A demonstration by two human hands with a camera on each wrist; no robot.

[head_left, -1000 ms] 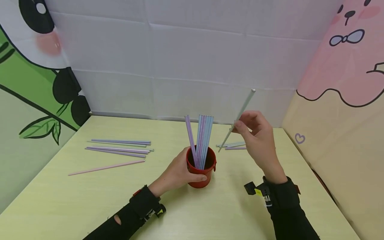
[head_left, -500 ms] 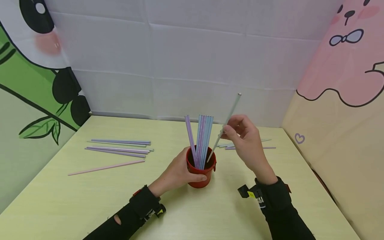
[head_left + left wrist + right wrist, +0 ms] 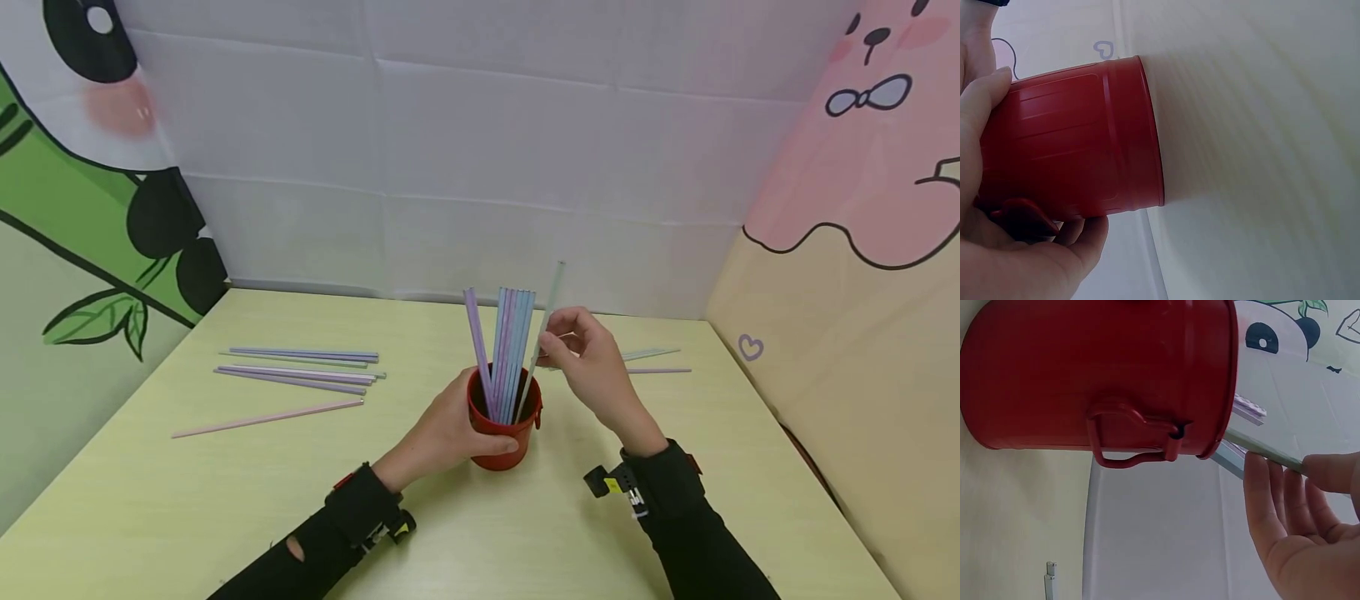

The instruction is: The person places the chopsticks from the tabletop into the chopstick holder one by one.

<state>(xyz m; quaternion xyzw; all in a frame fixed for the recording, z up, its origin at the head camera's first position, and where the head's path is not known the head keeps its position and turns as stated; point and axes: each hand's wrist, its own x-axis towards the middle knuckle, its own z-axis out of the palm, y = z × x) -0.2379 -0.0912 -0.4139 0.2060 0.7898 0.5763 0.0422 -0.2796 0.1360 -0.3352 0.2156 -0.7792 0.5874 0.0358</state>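
Observation:
My left hand (image 3: 442, 425) grips the side of a small red bucket (image 3: 497, 458), which stands upright on the table; its thumb lies across the front. Several thin purple and blue sticks (image 3: 513, 342) stand inside, one purple stick (image 3: 477, 337) leaning apart to the left. With thumb and fingers, my right hand (image 3: 592, 362) pinches a pale green stick (image 3: 553, 292) at the bucket's right. Its lower end is inside the rim and its top tilts right. In the right wrist view, the green stick (image 3: 1266, 450) passes over the rim, near the bucket's wire-like handle (image 3: 1129, 459).
On the left of the table (image 3: 187, 517) lie several purple, blue and green sticks (image 3: 300, 379), with a pink stick (image 3: 266, 418) nearer. More sticks (image 3: 660, 369) lie behind my right hand, partly hidden. A white sheet (image 3: 480, 150) stands at the back, printed panels at the sides.
My right hand has moved left and down, bringing the green stick from beside the bucket into its mouth. My left hand and the bucket have stayed in place.

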